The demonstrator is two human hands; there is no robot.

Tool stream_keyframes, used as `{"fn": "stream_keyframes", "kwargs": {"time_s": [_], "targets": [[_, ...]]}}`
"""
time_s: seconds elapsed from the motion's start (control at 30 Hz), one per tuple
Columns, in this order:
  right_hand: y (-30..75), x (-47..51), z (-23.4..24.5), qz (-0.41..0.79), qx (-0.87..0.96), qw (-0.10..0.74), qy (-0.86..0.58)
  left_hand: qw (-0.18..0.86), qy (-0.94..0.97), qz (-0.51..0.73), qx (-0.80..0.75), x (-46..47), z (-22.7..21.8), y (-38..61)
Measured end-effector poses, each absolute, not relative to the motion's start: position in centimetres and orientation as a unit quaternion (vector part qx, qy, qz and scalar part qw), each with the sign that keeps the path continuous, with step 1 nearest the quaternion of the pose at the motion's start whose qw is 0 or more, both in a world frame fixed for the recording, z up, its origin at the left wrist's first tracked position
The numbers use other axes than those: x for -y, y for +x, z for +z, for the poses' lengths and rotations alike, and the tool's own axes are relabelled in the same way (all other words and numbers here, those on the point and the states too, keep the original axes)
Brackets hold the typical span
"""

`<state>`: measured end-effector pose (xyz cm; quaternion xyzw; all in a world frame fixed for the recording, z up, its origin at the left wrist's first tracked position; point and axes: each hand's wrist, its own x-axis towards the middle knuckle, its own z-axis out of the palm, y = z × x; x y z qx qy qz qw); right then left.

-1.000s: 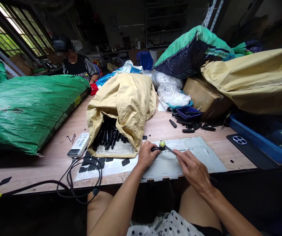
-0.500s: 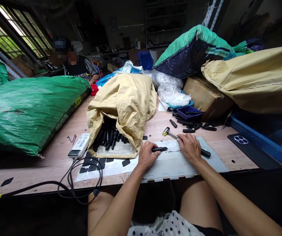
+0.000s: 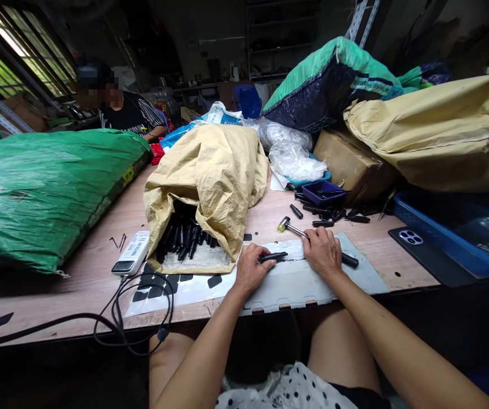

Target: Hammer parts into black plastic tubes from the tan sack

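My left hand (image 3: pixel 250 267) is closed on a slim black pen-like tube (image 3: pixel 275 257), holding it low over the grey board (image 3: pixel 308 291); its thin end points right, and the fingers hide its left end. In my right hand (image 3: pixel 324 250) is a small hammer (image 3: pixel 296 230), lying slantwise just above the board. The hammer's yellow-tipped head sticks out to the upper left of the fingers, its black handle to the lower right. Left of my hands, an open beige sack (image 3: pixel 210 176) shows many similar black tubes (image 3: pixel 187 237) at its mouth.
Loose black tubes (image 3: pixel 323 213) lie beyond the hammer, beside a purple tray (image 3: pixel 323 196). A phone (image 3: pixel 427 255) and a blue crate (image 3: pixel 461 250) are on the right. At left are a white device (image 3: pixel 131 253) with a cable and a green sack (image 3: pixel 52 193). A co-worker (image 3: pixel 129 116) sits behind.
The whole view has shifted slightly, so things appear a little further left and higher. The black tube's thin end tilts up slightly more. Both hands keep their holds.
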<state>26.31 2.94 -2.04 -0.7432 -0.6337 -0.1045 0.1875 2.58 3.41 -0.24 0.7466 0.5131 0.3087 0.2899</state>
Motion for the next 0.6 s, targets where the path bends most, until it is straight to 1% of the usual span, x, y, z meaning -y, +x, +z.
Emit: {"fn": "stream_keyframes", "kwargs": {"time_s": [0.07, 0.17, 0.23, 0.3, 0.37, 0.4, 0.47, 0.53, 0.6], "targets": [[26.2, -3.0, -2.0, -0.106, 0.632, 0.188, -0.744, 0.310, 0.740, 0.339, -0.491, -2.5, 0.5, 2.3], [26.2, -3.0, -1.9, -0.106, 0.632, 0.185, -0.746, 0.373, 0.724, 0.366, -0.451, 1.0, 2.0, 1.4], [26.2, -2.9, -1.9, -0.108, 0.631, 0.182, -0.746, 0.424, 0.739, 0.329, -0.407, 4.7, 2.3, 0.6], [26.1, -2.9, -1.9, -0.110, 0.630, 0.180, -0.747, 0.461, 0.777, 0.240, -0.355, 8.6, 1.4, -0.2], [26.1, -2.9, -1.9, -0.111, 0.630, 0.179, -0.747, 0.486, 0.797, 0.132, -0.334, 11.7, -1.1, -0.8], [26.1, -2.9, -1.9, -0.110, 0.630, 0.180, -0.747, 0.497, 0.787, 0.083, -0.357, 12.8, -2.9, -1.0], [26.1, -2.9, -1.8, -0.108, 0.631, 0.182, -0.747, 0.506, 0.734, -0.006, -0.453, 13.8, -6.9, -1.5], [26.1, -2.9, -1.8, -0.106, 0.630, 0.182, -0.747, 0.484, 0.681, -0.066, -0.546, 13.6, -10.5, -1.8], [26.1, -2.9, -1.8, -0.103, 0.630, 0.179, -0.748, 0.463, 0.649, -0.081, -0.598, 12.4, -12.8, -2.1]]}}
